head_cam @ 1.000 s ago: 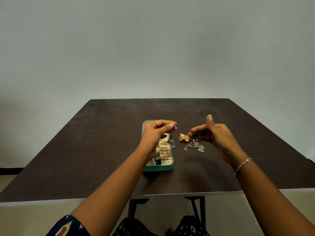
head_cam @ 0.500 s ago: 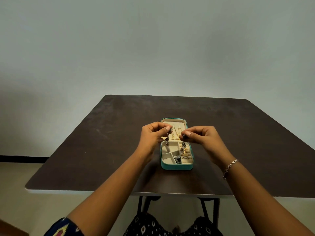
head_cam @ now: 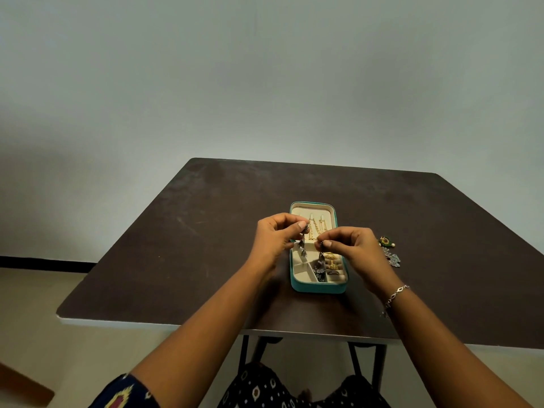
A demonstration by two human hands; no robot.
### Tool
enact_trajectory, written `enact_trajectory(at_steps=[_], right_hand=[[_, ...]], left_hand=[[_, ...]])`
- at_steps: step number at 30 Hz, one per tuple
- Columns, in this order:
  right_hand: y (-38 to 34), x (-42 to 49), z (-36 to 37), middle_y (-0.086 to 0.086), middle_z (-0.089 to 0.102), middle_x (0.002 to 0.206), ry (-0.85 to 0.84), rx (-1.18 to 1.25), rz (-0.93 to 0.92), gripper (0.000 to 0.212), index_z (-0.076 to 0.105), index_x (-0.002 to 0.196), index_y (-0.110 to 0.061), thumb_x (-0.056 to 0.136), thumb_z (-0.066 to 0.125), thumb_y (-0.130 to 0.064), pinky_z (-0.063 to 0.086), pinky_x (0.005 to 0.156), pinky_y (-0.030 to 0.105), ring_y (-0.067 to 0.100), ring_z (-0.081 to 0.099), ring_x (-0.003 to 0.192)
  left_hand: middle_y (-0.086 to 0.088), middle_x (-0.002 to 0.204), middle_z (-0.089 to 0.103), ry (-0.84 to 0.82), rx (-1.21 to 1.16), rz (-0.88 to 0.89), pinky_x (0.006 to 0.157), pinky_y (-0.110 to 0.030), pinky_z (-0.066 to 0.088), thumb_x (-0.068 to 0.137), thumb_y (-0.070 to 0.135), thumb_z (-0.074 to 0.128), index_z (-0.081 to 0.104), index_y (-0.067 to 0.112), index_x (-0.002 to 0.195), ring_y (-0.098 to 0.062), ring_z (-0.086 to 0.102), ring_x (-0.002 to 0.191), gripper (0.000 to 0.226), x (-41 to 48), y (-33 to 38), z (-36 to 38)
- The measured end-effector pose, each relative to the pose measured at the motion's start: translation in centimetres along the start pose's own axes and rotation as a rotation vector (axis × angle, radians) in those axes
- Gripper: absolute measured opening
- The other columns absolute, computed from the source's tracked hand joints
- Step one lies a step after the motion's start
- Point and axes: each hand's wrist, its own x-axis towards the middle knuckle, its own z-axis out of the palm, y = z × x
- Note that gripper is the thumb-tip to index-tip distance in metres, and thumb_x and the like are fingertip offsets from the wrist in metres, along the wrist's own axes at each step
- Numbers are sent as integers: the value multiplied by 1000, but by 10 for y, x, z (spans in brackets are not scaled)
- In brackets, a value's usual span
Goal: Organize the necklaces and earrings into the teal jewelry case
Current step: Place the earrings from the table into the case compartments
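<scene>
A teal oblong jewelry case (head_cam: 318, 288) with a cream lining lies open near the middle of a dark brown square table (head_cam: 206, 245), its flat lid half on the far side and its divided tray on the near side. Thin gold chain necklaces (head_cam: 316, 229) lie against the lid lining. A row of gold rings (head_cam: 332, 260) sits in the slots along the tray's right side.

Both hands are raised just above the case. The left hand (head_cam: 273, 240) has its fingers curled and pinches the top of 1 dark dangling earring (head_cam: 302, 248) between thumb and forefinger; it hangs over the tray's far left compartment. The right hand (head_cam: 353, 245) pinches a second dark dangling earring (head_cam: 321, 262) the same way, and its lower end hangs at the middle compartments of the tray; whether it touches the lining cannot be told.

To the right of the case, apart from it, a green-and-gold round earring (head_cam: 386, 241) lies on the table, with a small cluster of silver leaf-shaped earrings (head_cam: 393, 258) just nearer the person. A silver chain bracelet (head_cam: 397, 294) circles the right wrist.
</scene>
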Motion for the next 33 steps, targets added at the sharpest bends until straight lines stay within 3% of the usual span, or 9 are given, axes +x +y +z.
enact_trajectory(at_steps=[3, 6, 9, 15, 20, 25, 30, 33], right_hand=[[2, 0, 0, 5, 70, 83, 5, -42, -8, 17, 67, 83, -10, 82, 58, 4, 55, 74, 19, 10, 68, 77], [5, 0, 1, 5, 69, 85, 3, -110, -17, 16, 67, 82, -10, 82, 59, 3, 55, 77, 22, 13, 67, 82], [10, 0, 2, 3, 69, 86, 7, -198, -10, 17, 68, 79, -15, 81, 61, 0, 52, 82, 28, 15, 65, 87], [16, 1, 4, -5, 67, 78, 25, -356, -20, 16, 69, 77, -17, 79, 65, -2, 54, 78, 29, 7, 63, 77], [20, 1, 5, -1, 68, 88, -2, -562, -42, 12, 72, 84, -15, 80, 65, -5, 49, 66, 15, 5, 58, 78], [25, -1, 4, 1, 65, 95, 16, -674, -131, 21, 70, 81, -19, 80, 61, 0, 48, 83, 39, 19, 56, 95], [21, -6, 4, 4, 59, 104, -12, -788, -123, 33, 71, 83, -14, 81, 47, 8, 44, 82, 36, 20, 48, 100], [23, -8, 4, 3, 57, 106, -55, -857, -129, 33, 72, 87, -15, 82, 47, 5, 42, 82, 32, 19, 46, 103]], left_hand=[[-1, 82, 67, -1, 25, 1, 82, -35, 48, 86, 7, 58, 66, 8, 87, -11, 61, 78, 8, 0, 0, -1], [-1, 79, 66, -11, -10, -1, 68, -21, 51, 87, 4, 56, 64, 5, 88, -4, 63, 70, 8, -2, 1, 1], [-1, 80, 65, -12, -7, 0, 68, -22, 49, 86, 3, 56, 64, 1, 91, -4, 62, 69, 9, -2, 0, 2], [-6, 79, 61, -31, -25, 33, 47, -7, 43, 86, -5, 54, 59, -13, 102, 5, 61, 55, 19, -2, -2, 5], [-7, 78, 61, -19, 8, 64, 50, -5, 42, 84, -5, 56, 61, -12, 99, 7, 59, 56, 18, 0, -7, 7], [-6, 79, 62, -8, 47, 85, 51, -5, 42, 83, -3, 58, 64, -8, 96, 1, 59, 60, 15, 0, -10, 8], [-6, 84, 66, -8, 97, 80, 58, -14, 46, 83, 2, 61, 67, 5, 88, -12, 59, 75, 9, 2, -15, 9], [-11, 88, 66, -6, 107, 85, 59, -15, 48, 83, 1, 61, 67, 2, 90, -13, 60, 72, 9, 1, -17, 11]])
